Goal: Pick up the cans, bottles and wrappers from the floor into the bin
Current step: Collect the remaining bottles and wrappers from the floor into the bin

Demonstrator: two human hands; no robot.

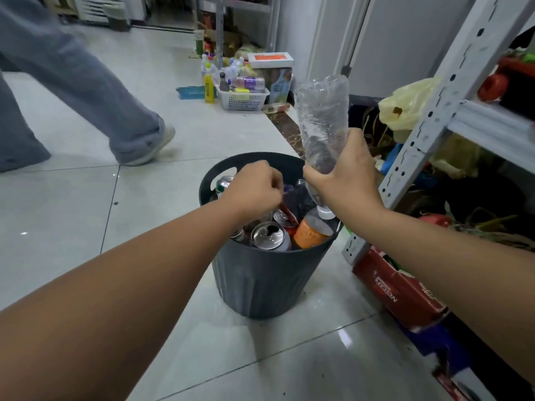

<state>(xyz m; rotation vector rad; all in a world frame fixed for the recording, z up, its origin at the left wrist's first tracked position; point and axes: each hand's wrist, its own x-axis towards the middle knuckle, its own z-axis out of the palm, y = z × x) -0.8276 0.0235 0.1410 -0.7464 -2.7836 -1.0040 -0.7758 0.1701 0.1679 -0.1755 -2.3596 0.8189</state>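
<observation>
1. The bin [260, 285], dark grey and ribbed, stands on the tiled floor [72, 227] just beside the foot of a metal shelf [434, 111].
2. It is filled near to the rim. A silver can [270, 235] lies at the near edge with its opened top facing up, and an orange bottle [314, 231] lies beside it on the right. More cans lie behind and at the far left edge.
3. The right hand [344, 175] is clamped round the lower part of a crumpled clear bottle [322, 117]. The bottle is held upside down over the bin's right rim, with its white cap [325, 212] pointing into the bin just above the orange bottle.
4. The left hand [254, 189] hovers over the middle of the bin. Its fingers are curled together and pinch a red wrapper [288, 212], which hangs down to the cans.
5. A red box [399, 293] lies on the floor under the shelf, right of the bin.
6. A yellow bag [405, 105] sits behind the shelf post.
7. Farther off, by the wall, a white basket [243, 99] holds bottles, with a yellow bottle [209, 88] at its left.
8. Another person's legs [86, 82] in grey trousers cross the floor at the far left.
</observation>
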